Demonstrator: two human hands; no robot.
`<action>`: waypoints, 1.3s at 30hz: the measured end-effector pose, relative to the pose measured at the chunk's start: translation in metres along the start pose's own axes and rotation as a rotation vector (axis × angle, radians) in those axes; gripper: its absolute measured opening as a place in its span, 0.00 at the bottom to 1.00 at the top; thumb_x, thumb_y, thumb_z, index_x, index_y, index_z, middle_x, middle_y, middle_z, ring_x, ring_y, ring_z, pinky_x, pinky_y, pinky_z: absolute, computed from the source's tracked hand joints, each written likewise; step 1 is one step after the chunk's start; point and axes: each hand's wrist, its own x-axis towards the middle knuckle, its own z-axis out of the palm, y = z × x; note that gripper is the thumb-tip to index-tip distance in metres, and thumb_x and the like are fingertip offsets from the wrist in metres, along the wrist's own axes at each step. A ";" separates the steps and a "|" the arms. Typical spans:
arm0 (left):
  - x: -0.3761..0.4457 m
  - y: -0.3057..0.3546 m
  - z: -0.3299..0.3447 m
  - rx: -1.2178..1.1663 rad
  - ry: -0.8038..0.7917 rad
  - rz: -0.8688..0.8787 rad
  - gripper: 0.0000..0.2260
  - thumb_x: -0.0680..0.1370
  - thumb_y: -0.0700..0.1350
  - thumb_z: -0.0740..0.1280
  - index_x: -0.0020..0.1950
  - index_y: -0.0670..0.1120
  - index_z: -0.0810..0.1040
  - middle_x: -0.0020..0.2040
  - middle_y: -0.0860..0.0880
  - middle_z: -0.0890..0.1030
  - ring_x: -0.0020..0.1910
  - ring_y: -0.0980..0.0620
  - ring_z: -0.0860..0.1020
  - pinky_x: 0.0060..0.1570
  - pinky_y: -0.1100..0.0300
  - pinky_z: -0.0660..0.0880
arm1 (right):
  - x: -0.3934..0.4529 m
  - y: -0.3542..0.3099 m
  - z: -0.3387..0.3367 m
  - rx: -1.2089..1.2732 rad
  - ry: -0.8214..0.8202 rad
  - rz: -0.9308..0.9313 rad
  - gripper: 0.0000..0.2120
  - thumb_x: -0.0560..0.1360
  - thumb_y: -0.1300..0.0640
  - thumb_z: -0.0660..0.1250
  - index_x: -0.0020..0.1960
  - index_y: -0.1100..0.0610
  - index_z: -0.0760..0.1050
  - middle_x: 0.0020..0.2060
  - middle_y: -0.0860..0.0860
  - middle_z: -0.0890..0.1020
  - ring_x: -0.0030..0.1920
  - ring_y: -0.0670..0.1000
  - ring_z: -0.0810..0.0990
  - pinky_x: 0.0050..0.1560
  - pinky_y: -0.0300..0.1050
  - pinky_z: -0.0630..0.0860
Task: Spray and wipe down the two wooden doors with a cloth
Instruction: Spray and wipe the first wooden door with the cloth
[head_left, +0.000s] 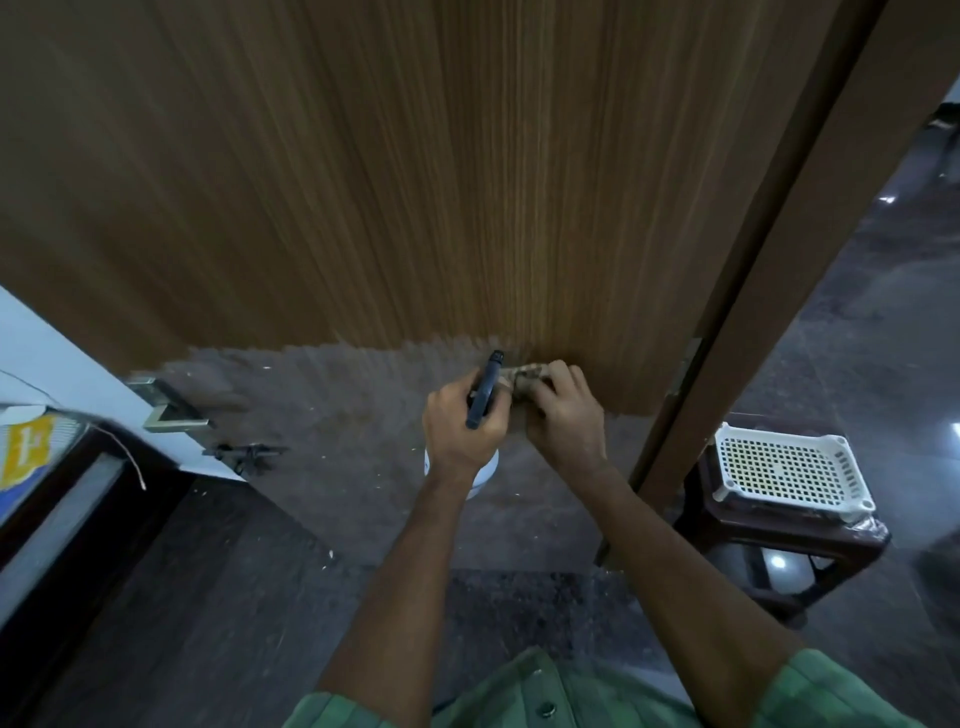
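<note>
Green shirt (540, 696) with buttons fills the bottom edge, nearest the camera; 2 bare forearms reach forward from it toward the door.

Left hand (460, 423): fingers curled round the dark trigger head of a spray bottle (483, 392), grip clamped on it. The nozzle points up and forward at the door's lower edge. The bottle's white body shows below the hand, mostly hidden by the wrist.

Right hand (563, 410): fingers curled on a patterned brownish cloth (530, 376), grip clamped on it. The cloth is bunched and sits between the 2 hands, just beside the bottle's head. It lies at the bottom part of the door; whether it presses on the wood cannot be told.

Door (389, 182): wood with fine vertical grain, fills the upper frame, its bottom edge just beyond the hands. A dark brown frame post (769, 291) runs diagonally on the right, with a hinge (685, 366) at the door's lower right corner.

Left side: a metal lever handle (171, 410) on a pale surface (62, 364), a latch fitting just below it, and a yellow label (26, 449) on an object at the far left edge.

Right side: a white perforated basket (789, 470) rests on a dark wooden stool (779, 540), beside the frame post.

Floor (337, 519): dark, speckled with pale debris.
</note>
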 end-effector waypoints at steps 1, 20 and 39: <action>0.000 0.000 -0.002 -0.012 0.014 -0.002 0.17 0.76 0.51 0.66 0.30 0.53 0.65 0.23 0.53 0.68 0.22 0.53 0.67 0.28 0.61 0.59 | 0.014 -0.008 -0.005 0.016 0.110 0.022 0.09 0.74 0.68 0.69 0.51 0.59 0.84 0.47 0.54 0.79 0.45 0.54 0.75 0.39 0.44 0.77; 0.006 -0.028 -0.054 0.067 0.074 -0.071 0.19 0.78 0.52 0.66 0.29 0.50 0.67 0.22 0.52 0.68 0.21 0.52 0.68 0.26 0.61 0.59 | 0.002 -0.048 0.049 0.017 -0.018 -0.031 0.10 0.71 0.69 0.73 0.48 0.57 0.83 0.45 0.52 0.72 0.43 0.55 0.73 0.29 0.48 0.74; 0.020 -0.069 -0.110 0.069 0.051 -0.100 0.19 0.76 0.54 0.64 0.29 0.50 0.64 0.22 0.51 0.65 0.21 0.50 0.63 0.29 0.58 0.58 | 0.038 -0.109 0.066 0.049 0.096 0.012 0.10 0.71 0.70 0.71 0.47 0.58 0.85 0.41 0.53 0.75 0.41 0.53 0.73 0.31 0.45 0.73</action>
